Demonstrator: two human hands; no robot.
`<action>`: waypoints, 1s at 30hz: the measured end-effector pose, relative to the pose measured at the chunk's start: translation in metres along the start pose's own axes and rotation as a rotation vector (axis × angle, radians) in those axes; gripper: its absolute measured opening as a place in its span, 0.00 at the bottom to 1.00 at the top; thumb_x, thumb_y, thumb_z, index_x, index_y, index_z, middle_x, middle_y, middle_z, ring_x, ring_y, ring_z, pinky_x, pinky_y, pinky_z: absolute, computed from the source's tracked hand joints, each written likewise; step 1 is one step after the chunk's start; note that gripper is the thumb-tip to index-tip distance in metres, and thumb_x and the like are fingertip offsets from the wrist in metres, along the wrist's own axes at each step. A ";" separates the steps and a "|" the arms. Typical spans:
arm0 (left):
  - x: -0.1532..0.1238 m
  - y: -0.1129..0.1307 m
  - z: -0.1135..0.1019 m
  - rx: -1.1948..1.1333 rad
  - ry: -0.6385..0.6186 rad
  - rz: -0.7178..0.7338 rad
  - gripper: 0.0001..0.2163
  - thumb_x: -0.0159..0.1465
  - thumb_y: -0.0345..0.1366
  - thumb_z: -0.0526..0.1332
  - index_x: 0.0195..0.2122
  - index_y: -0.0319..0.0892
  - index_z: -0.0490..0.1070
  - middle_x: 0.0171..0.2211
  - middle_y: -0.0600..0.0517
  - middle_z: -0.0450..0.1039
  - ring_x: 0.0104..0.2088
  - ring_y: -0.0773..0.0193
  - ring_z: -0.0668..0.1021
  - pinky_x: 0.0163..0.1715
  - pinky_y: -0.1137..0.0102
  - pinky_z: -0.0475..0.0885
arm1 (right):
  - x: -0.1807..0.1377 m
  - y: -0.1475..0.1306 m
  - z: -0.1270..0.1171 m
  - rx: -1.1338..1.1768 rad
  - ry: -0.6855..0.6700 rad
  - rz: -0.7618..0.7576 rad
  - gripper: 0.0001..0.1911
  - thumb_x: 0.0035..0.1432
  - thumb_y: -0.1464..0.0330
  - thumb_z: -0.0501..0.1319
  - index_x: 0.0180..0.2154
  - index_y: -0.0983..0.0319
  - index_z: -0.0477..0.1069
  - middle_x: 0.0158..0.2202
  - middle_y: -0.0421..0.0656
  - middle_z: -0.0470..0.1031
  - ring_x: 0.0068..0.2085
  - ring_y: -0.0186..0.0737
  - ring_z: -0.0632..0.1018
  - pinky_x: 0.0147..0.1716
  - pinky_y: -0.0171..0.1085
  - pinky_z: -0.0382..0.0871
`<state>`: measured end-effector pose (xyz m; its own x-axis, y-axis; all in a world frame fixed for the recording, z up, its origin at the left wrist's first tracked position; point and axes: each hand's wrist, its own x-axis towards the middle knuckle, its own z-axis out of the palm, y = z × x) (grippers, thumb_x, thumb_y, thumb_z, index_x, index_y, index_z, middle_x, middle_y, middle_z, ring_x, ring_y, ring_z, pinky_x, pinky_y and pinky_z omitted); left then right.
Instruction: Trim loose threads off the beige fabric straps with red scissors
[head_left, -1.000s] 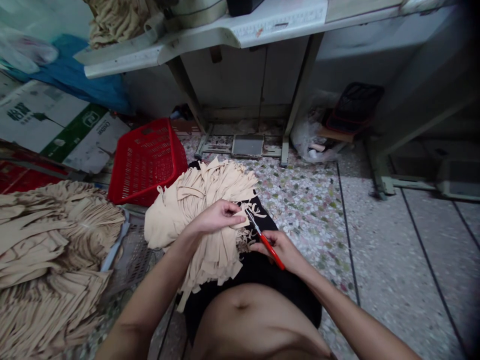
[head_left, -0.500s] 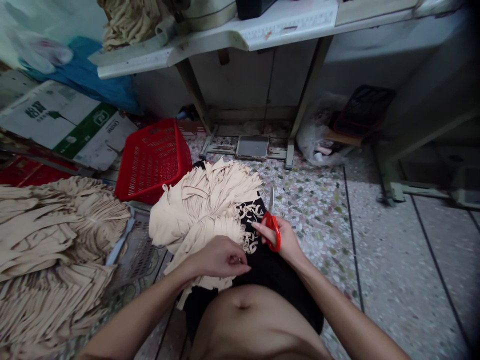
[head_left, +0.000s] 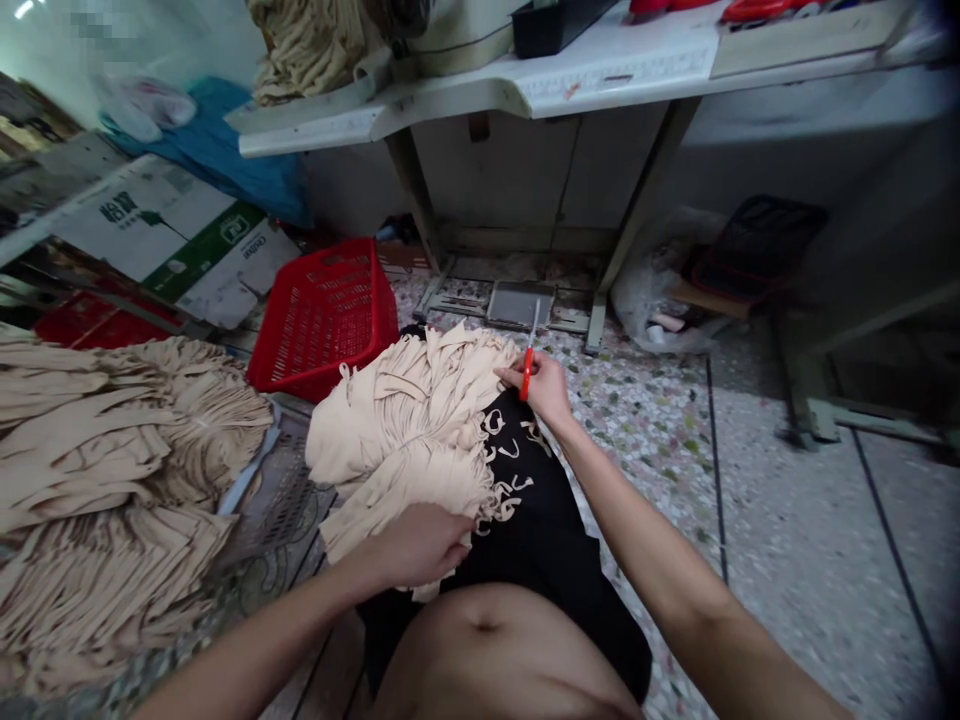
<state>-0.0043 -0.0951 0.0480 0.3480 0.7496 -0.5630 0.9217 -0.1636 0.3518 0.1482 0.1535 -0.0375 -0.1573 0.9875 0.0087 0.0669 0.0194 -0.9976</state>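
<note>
A gathered bundle of beige fabric pieces (head_left: 397, 400) lies across my lap, on black cloth (head_left: 540, 520). Red-handled scissors (head_left: 528, 372) are in my right hand (head_left: 549, 385), at the bundle's far right edge, with the blades pointing away from me. My left hand (head_left: 426, 545) rests on the near side of the bundle, its fingers curled and closed at the fabric's edge; the fingertips are partly hidden. Thin curled beige scraps (head_left: 506, 500) lie on the black cloth between my hands.
At the left is a large pile of beige fabric pieces (head_left: 97, 470) by a grey plastic crate (head_left: 274, 490). A red basket (head_left: 322, 310) stands beyond the bundle. Ahead is a sewing table (head_left: 600, 70) with a pedal (head_left: 520, 303) below. A plastic bag (head_left: 652, 290) sits right of it.
My right hand has moved away from me with the scissors, to the bundle's far edge. My left hand has dropped onto the near fabric edge. Some scraps lie more scattered on the black cloth.
</note>
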 end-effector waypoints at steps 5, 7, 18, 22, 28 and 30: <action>0.003 0.000 -0.026 -0.455 -0.036 0.156 0.24 0.66 0.42 0.64 0.63 0.47 0.70 0.34 0.50 0.80 0.32 0.60 0.79 0.32 0.72 0.68 | -0.001 0.025 -0.008 0.168 0.128 0.014 0.26 0.43 0.50 0.75 0.30 0.60 0.68 0.37 0.49 0.83 0.38 0.50 0.84 0.39 0.44 0.78; 0.005 -0.001 -0.038 -0.725 -0.053 0.158 0.20 0.68 0.45 0.63 0.58 0.45 0.74 0.32 0.50 0.78 0.28 0.65 0.76 0.28 0.74 0.67 | -0.012 0.032 -0.019 0.194 0.187 0.018 0.25 0.44 0.51 0.76 0.30 0.59 0.66 0.37 0.50 0.83 0.41 0.51 0.84 0.41 0.46 0.78; 0.052 -0.054 -0.093 -0.913 0.495 -0.018 0.12 0.66 0.43 0.64 0.39 0.37 0.76 0.29 0.52 0.73 0.28 0.68 0.72 0.28 0.75 0.67 | -0.035 -0.035 0.001 0.207 -0.091 0.039 0.21 0.50 0.55 0.75 0.33 0.58 0.67 0.30 0.42 0.79 0.25 0.42 0.80 0.25 0.37 0.74; 0.060 -0.066 -0.087 -0.982 0.589 -0.092 0.14 0.65 0.45 0.65 0.40 0.36 0.75 0.29 0.53 0.72 0.25 0.70 0.70 0.26 0.75 0.65 | -0.022 -0.043 0.027 -0.114 -0.213 -0.063 0.20 0.51 0.53 0.74 0.31 0.58 0.68 0.27 0.43 0.79 0.27 0.44 0.78 0.28 0.39 0.72; 0.057 -0.073 -0.067 -0.985 0.719 -0.099 0.14 0.65 0.42 0.65 0.44 0.36 0.76 0.35 0.49 0.75 0.35 0.65 0.76 0.35 0.73 0.70 | -0.017 -0.038 0.038 -0.353 -0.230 -0.145 0.17 0.51 0.54 0.71 0.30 0.58 0.69 0.25 0.39 0.76 0.26 0.40 0.74 0.28 0.36 0.66; 0.057 -0.072 -0.062 -0.925 0.739 -0.100 0.14 0.66 0.41 0.64 0.47 0.37 0.75 0.36 0.48 0.75 0.37 0.63 0.76 0.36 0.71 0.71 | -0.019 -0.033 0.034 -0.267 -0.196 -0.116 0.18 0.51 0.54 0.71 0.32 0.59 0.69 0.27 0.41 0.78 0.28 0.41 0.76 0.28 0.36 0.68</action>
<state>-0.0616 -0.0006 0.0372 -0.1815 0.9707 -0.1577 0.3599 0.2148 0.9079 0.1150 0.1282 -0.0070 -0.3633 0.9281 0.0816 0.2891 0.1956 -0.9371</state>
